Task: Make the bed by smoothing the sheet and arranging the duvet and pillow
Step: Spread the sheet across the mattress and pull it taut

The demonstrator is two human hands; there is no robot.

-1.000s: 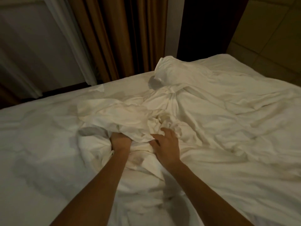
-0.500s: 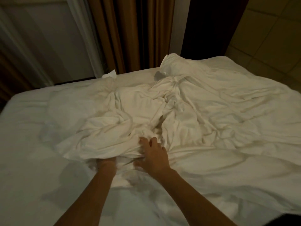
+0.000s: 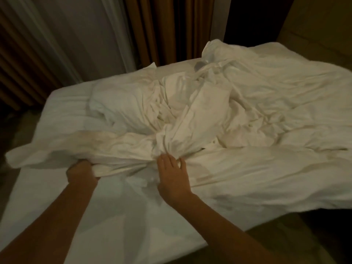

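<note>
Both hands on the duvet (image 3: 257, 103), which is white, badly crumpled and heaped across the middle and right of the bed. Bare white sheet (image 3: 114, 216) shows along the near-left part of the mattress. Left hand (image 3: 82, 171) is closed on the duvet's near-left edge, fingers curled under the fabric and hidden, and the edge is lifted a little off the sheet. Right hand (image 3: 172, 178) is palm down just beside it, nearer the middle of the bed. Its fingers are fairly straight but a bunch of duvet is pinched between thumb and fingers, with folds fanning out from that spot. Brown curtains (image 3: 152, 29) hang behind the far side of the bed. Dim, yellowish light.
</note>
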